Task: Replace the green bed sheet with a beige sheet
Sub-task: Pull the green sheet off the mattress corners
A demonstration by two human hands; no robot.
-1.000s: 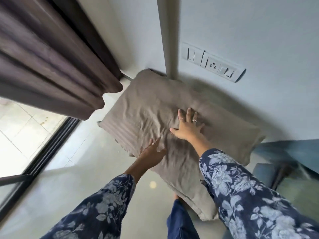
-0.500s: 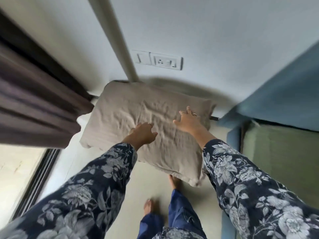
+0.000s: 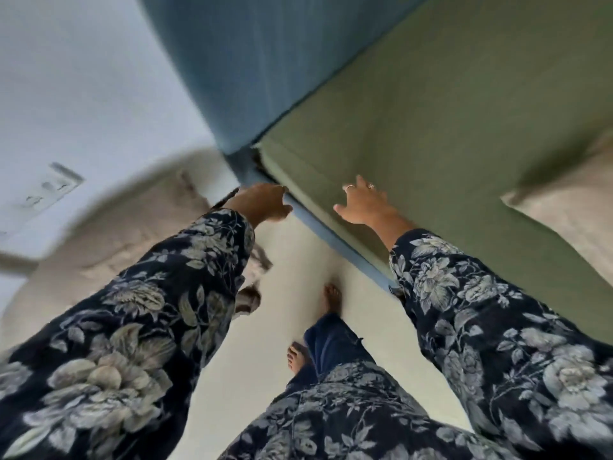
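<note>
The green sheet point(image 3: 447, 134) covers the mattress at the right, tucked down at the corner beside the blue headboard point(image 3: 265, 61). My right hand point(image 3: 361, 204) lies over the sheet near that corner with its fingers spread and nothing in it. At the mattress corner, over the blue bed frame point(image 3: 331, 240), is my left hand point(image 3: 262, 200); its fingers are loosely bent and hold nothing I can see. No beige sheet is in view.
A beige pillow point(image 3: 132, 234) lies blurred at the left, on the floor against the wall below a switch plate point(image 3: 49, 190). A second beige pillow point(image 3: 570, 220) rests on the bed at the right edge. My bare feet point(image 3: 331, 300) stand on pale floor beside the bed.
Both hands have left the beige pillow by the wall. My view has swung right to the bed, and the hands now reach to the mattress corner.
</note>
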